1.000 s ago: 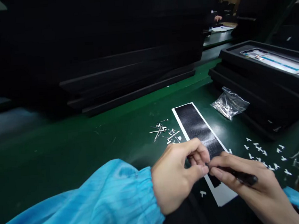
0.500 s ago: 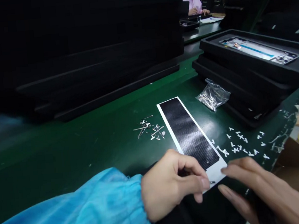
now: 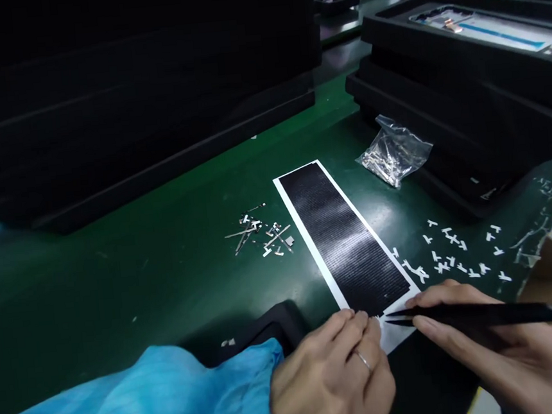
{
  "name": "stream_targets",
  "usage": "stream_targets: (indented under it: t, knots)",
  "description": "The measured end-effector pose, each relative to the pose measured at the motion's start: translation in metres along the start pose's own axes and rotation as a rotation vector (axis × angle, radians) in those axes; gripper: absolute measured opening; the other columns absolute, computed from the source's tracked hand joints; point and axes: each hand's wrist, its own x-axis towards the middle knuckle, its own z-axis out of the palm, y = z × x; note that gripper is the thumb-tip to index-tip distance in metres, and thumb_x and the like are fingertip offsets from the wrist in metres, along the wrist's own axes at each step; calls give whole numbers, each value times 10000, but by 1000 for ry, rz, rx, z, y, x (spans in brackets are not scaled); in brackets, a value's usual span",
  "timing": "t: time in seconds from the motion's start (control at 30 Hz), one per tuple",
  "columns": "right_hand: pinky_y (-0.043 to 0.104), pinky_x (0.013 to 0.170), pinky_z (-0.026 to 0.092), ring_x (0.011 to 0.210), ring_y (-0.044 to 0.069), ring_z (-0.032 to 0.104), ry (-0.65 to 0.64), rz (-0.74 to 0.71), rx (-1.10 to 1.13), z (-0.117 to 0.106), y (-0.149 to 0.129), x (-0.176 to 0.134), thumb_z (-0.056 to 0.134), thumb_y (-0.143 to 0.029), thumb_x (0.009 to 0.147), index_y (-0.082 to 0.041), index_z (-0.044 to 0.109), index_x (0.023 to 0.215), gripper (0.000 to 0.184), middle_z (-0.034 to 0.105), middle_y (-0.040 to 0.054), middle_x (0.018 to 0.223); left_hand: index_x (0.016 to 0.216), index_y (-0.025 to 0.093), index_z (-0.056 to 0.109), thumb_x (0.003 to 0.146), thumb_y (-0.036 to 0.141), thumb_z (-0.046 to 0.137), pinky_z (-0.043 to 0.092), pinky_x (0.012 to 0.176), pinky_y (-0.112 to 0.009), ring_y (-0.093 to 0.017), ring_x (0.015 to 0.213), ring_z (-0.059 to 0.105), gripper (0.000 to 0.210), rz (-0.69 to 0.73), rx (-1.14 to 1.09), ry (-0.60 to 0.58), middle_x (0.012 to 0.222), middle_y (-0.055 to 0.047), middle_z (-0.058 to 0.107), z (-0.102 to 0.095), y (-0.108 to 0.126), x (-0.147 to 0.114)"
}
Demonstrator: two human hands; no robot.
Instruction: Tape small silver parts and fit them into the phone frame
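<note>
A white backing sheet [image 3: 308,246] covered with rows of thin black strips [image 3: 343,233] lies slanted on the table. My left hand [image 3: 336,372], a ring on one finger, has its fingers bent and together on the sheet's near left edge; its thumb is hidden. Between thumb and fingers, my right hand [image 3: 496,349] grips black tweezers [image 3: 502,312]. Their tips, slightly apart, are at the near end of the black strips, close to my left fingertips. Whether anything sits between the tips I cannot tell.
Small metal parts [image 3: 263,230] are scattered left of the sheet, white T-shaped pieces [image 3: 450,262] to its right. A clear bag of metal parts [image 3: 390,155] lies beyond, beside stacked black trays [image 3: 440,89]. A black tray edge [image 3: 271,326] shows near my left sleeve.
My left hand has gone from a pinch above the sheet to fingers laid on its near edge. The right hand's tweezers have swung into view, tips at the strips. The view has shifted.
</note>
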Motion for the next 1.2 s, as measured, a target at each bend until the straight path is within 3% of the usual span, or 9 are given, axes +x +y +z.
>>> stream_targets:
  t: [0.13, 0.3, 0.43, 0.6, 0.8, 0.93, 1.03, 1.13, 1.2]
  knots:
    - [79, 549, 525, 685, 107, 677, 64, 39, 28, 4, 2, -5, 619, -173, 801, -280, 656, 918, 163, 696, -53, 835, 844, 152, 677, 920, 157, 308, 527, 908, -326, -204, 984, 643, 377, 67, 71, -31, 1044, -128, 692, 0, -3, -2]
    - [97, 524, 531, 640, 109, 670, 165, 179, 74, 12, -2, -10, 634, -240, 800, -297, 673, 907, 127, 705, -57, 835, 930, 167, 675, 900, 106, 338, 556, 863, -278, -178, 936, 663, 344, 24, 110, -13, 1005, -91, 712, 7, -4, -3]
    - [125, 489, 531, 629, 120, 657, 242, 284, 106, 16, -5, -10, 657, -320, 774, -310, 692, 844, 79, 702, -47, 808, 882, 165, 673, 901, 80, 352, 531, 915, -310, -192, 1006, 639, 333, 30, 134, -50, 1060, -87, 695, 6, 0, -4]
    - [82, 497, 506, 599, 74, 640, 191, 241, 84, 17, -7, -9, 636, -288, 790, -360, 672, 865, 110, 695, -107, 791, 823, 155, 674, 904, 56, 371, 529, 906, -280, -177, 967, 648, 328, 21, 146, -19, 1035, -69, 703, 2, 5, -3]
    - [46, 567, 496, 608, 56, 636, 280, 317, 94, 20, -9, -11, 657, -314, 771, -318, 682, 781, 28, 694, -100, 760, 833, 145, 675, 908, 43, 348, 527, 895, -263, -170, 954, 652, 350, 56, 145, -41, 1020, -67, 709, 0, 4, 2]
    - [92, 528, 520, 632, 121, 674, 194, 274, 26, 11, 2, -11, 678, -271, 754, -297, 703, 783, 46, 688, -67, 697, 811, 134, 672, 901, 39, 360, 524, 895, -268, -174, 939, 654, 338, 31, 141, -12, 1013, -82, 709, 3, 5, 1]
    - [155, 496, 537, 619, 156, 673, 193, 294, 155, 6, 12, -14, 672, -268, 759, -290, 718, 799, 66, 690, -29, 721, 819, 139, 667, 891, 45, 369, 524, 882, -270, -183, 937, 656, 320, 7, 99, 7, 996, -84, 712, 2, 5, 1]
    - [212, 561, 562, 654, 190, 676, 257, 341, 284, 8, 17, -18, 700, -278, 724, -238, 728, 779, 73, 697, 28, 747, 844, 161, 665, 888, 69, 360, 537, 791, -246, -174, 842, 675, 321, -119, -84, -20, 888, -57, 727, -4, 2, 7]
    - [252, 588, 570, 672, 218, 674, 332, 399, 319, 13, 18, -18, 728, -322, 688, -195, 726, 747, 140, 692, 60, 727, 798, 184, 658, 870, 86, 391, 522, 682, -204, -145, 709, 671, 294, -342, -309, -113, 777, -11, 721, -10, -1, 17]
